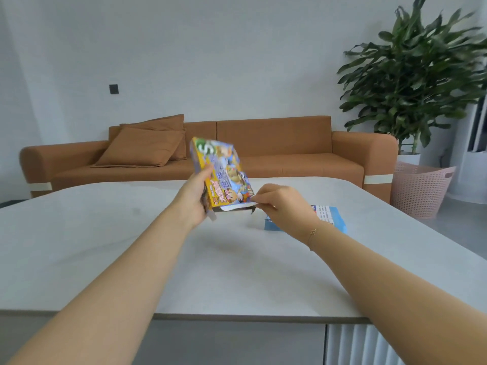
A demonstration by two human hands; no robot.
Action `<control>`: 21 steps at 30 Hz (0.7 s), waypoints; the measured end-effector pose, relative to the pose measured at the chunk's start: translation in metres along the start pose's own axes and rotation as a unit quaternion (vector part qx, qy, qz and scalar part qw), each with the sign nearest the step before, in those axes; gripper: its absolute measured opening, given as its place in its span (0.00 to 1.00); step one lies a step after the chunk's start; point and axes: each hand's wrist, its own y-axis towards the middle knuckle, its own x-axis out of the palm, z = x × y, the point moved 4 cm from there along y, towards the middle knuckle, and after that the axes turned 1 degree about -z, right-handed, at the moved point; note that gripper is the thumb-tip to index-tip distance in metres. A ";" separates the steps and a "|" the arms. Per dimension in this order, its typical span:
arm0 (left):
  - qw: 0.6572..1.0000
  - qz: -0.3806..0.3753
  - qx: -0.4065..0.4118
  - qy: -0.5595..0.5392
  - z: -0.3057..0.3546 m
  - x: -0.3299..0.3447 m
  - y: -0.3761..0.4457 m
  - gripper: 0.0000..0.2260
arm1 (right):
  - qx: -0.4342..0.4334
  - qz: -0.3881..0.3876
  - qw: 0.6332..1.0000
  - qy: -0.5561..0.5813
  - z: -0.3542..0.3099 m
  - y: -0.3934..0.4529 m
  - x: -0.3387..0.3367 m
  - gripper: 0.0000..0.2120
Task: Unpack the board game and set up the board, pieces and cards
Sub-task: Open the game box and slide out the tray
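A colourful yellow-edged board game box is held tilted above the white table, its near end pointing down toward me. My left hand grips the box along its left side. My right hand pinches the white end flap at the box's lower end, which stands folded out. A flat blue box lies on the table behind my right wrist, partly hidden by it.
A brown sofa with cushions stands behind the table. A large potted plant and a pink mesh basket are at the right. The table's front edge runs close to me.
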 end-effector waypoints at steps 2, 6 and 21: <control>0.993 -0.049 0.088 0.056 0.009 0.004 -0.002 0.15 | -0.009 0.010 0.999 -0.033 -0.001 -0.001 0.003 0.11; 0.981 -0.077 0.106 0.140 -0.002 -0.006 -0.002 0.16 | 0.017 -0.060 0.994 -0.090 0.002 -0.004 0.014 0.11; 0.841 0.211 -0.057 0.495 -0.005 -0.095 0.021 0.27 | 0.134 -0.069 0.983 0.104 -0.018 0.021 0.042 0.12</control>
